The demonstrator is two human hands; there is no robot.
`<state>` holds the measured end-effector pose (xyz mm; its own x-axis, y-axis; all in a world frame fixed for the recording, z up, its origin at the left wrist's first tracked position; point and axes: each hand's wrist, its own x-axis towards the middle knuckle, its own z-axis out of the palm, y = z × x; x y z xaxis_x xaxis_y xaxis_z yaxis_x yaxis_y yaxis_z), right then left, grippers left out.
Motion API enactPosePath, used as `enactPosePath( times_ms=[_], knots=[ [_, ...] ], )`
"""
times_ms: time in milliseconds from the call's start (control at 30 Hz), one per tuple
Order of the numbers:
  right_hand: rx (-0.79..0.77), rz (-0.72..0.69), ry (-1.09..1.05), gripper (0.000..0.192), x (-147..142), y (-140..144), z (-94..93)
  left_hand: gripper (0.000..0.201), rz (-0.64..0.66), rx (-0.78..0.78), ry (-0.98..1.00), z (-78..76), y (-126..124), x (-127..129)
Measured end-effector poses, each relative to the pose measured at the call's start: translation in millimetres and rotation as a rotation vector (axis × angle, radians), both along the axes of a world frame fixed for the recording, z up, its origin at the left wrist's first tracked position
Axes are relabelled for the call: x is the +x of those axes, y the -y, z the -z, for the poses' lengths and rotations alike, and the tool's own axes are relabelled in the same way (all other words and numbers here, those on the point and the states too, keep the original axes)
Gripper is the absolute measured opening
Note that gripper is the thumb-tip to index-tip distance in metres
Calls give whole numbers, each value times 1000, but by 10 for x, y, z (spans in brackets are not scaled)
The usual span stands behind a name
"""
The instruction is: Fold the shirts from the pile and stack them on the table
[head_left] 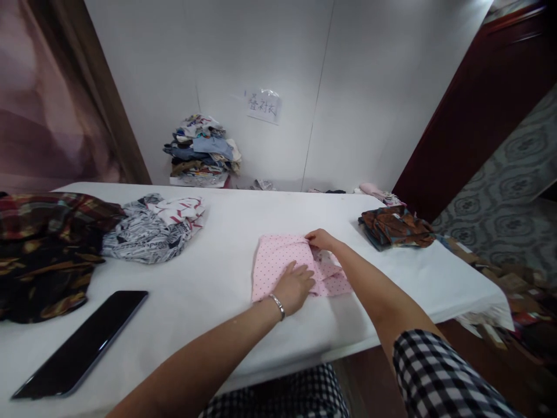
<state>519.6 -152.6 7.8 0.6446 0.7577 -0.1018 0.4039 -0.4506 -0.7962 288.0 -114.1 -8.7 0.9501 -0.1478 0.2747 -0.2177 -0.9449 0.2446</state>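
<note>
A pink shirt with small dark dots [272, 261] lies partly folded on the white-covered table. My left hand [293, 285], with a silver bracelet at the wrist, rests flat on the shirt, fingers spread. At the shirt's far edge, my right hand [321, 239] pinches the pink cloth between thumb and fingers. A loose part of the shirt spreads out to the right, below my right forearm.
On the left are a dark plaid and patterned clothes heap [47, 249], a grey-and-white printed garment [145, 232] and a black phone [85, 342]. Brown folded clothes [395, 226] lie at the right. A clothes pile [204, 148] stands behind the table [209, 296].
</note>
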Motion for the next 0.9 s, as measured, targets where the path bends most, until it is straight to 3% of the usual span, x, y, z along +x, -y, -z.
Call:
enactPosePath(
  times_ms=[167, 267, 467, 733, 900],
  knots=[
    [33, 28, 162, 22, 1, -26, -6, 33, -38, -178, -7, -1, -150, -76],
    [60, 89, 227, 21, 38, -51, -12, 33, 4, -225, -13, -1, -176, -219],
    [57, 216, 221, 16, 79, -29, 40, 29, 11, -202, -62, 104, -93, -299],
    [38, 117, 209, 12, -79, -128, -71, 40, -70, -218, -13, 31, -42, -163],
    [57, 159, 280, 16, -126, -279, 1, 32, -26, -132, -62, 118, -2, -109]
  ],
)
